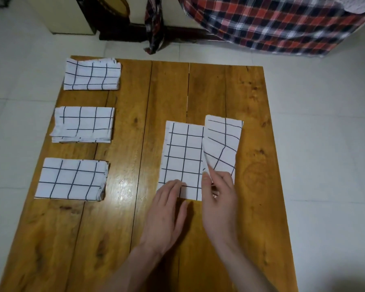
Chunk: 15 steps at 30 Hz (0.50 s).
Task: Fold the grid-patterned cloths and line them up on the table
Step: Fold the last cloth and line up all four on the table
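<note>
Far to the left of the fingers, three folded grid-patterned cloths lie in a column along the left edge of the wooden tabletop [251,144]: the far folded cloth [91,74] well beyond the fingertips, the middle folded cloth [83,124] nearer, and the near folded cloth [71,179] roughly level with the fingers and well apart from them. Each shows stacked layers at its edges, and bare wood separates the three.

The left hand [167,209] lies palm down, its fingers [173,185] released and spread flat, the tips pressing on the near left corner of the cloth being folded [182,157]. That cloth stretches away from the fingertips as a long white panel with dark grid lines, flat on the tabletop.

Just right of those fingers, the right hand [218,199] stands more on edge, its thumb and fingers pinched on the near edge of a raised flap [221,144] of the same cloth. The flap rises from the pinch and tilts away, its grid lines slanted, its far end resting on the tabletop beyond the flat panel's far edge. The flap overlaps the panel's right side.

Beyond the tabletop, well past all fingertips, a red and dark plaid fabric [272,24] hangs above the pale tiled floor [329,123].
</note>
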### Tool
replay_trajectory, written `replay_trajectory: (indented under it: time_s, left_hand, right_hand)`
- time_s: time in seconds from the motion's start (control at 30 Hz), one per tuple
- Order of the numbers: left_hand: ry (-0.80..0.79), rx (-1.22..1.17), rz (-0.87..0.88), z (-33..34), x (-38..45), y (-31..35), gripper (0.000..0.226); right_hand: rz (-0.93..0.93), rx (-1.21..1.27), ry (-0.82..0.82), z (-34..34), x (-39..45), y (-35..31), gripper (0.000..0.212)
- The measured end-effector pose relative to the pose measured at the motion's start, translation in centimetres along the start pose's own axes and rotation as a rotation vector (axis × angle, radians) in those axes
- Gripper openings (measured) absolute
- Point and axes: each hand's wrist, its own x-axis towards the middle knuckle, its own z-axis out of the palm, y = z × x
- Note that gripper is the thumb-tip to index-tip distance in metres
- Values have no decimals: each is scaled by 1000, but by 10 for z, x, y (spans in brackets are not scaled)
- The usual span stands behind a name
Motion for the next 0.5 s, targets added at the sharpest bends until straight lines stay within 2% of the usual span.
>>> replay_trajectory:
  time_s: [0.23,0.5]
  left_hand:
    - [58,-19,-64,-21,1,-21,43]
    - [64,-165,-123,-28,2,-29,60]
  right_hand:
    - [-90,-187,-141,38,5,16,36]
    - [-128,-411,-273,66,9,31,36]
